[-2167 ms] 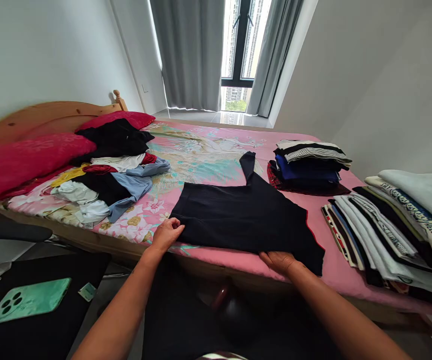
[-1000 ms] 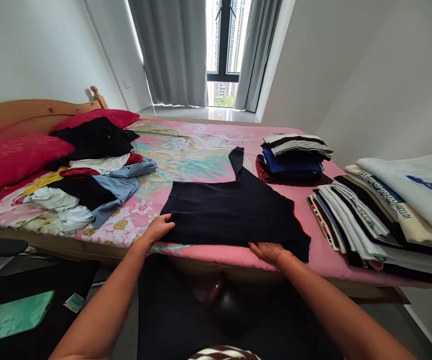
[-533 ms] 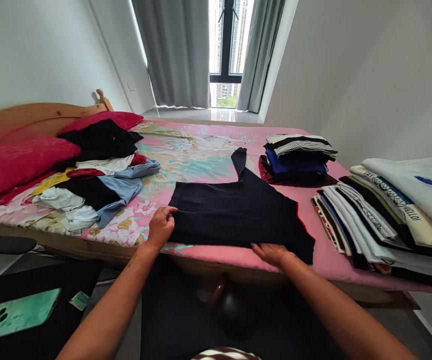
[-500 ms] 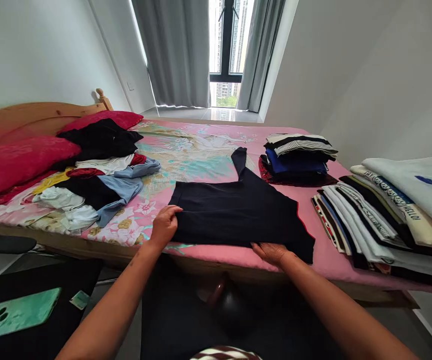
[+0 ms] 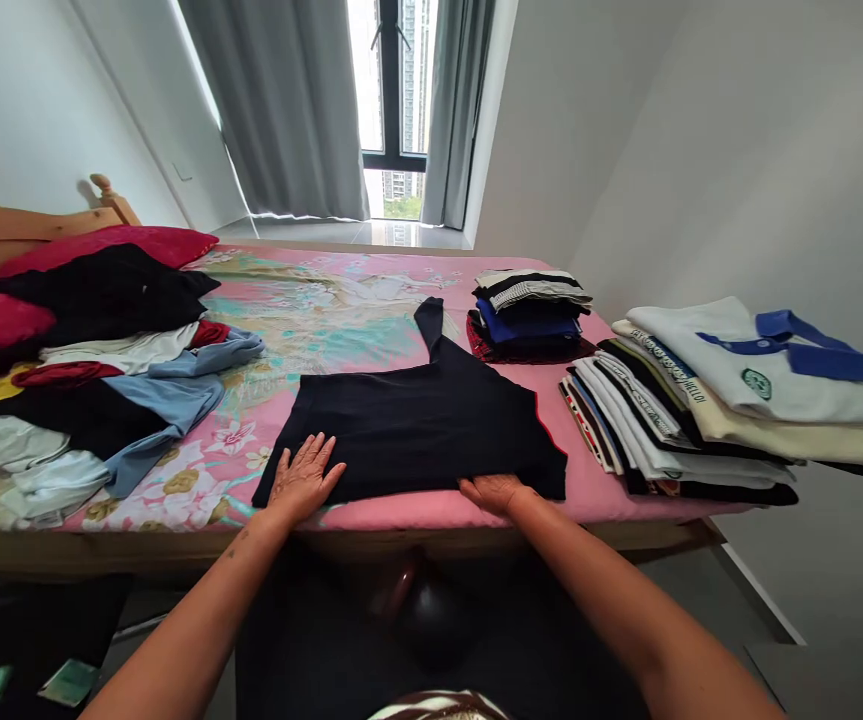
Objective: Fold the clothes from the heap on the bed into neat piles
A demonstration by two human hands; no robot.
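Observation:
A dark navy long-sleeved shirt (image 5: 408, 425) lies folded lengthwise on the bed, one sleeve pointing toward the window and a red edge at its right end. My left hand (image 5: 305, 478) rests flat on the shirt's lower left end, fingers spread. At the near edge, toward the right, my right hand (image 5: 497, 492) has its fingers tucked under the fabric, so the fingertips are hidden and I cannot tell whether they pinch it.
Folded clothes stand in a small stack (image 5: 528, 318) and a larger stack (image 5: 686, 410) on the right. Loose clothes (image 5: 123, 380) lie heaped at left beside red pillows (image 5: 168, 243). The bed's wooden edge (image 5: 176, 550) runs in front of me.
My left hand has let go of the shirt's hem and now lies flat on it. The hem end is spread out further left. The view has turned to the right.

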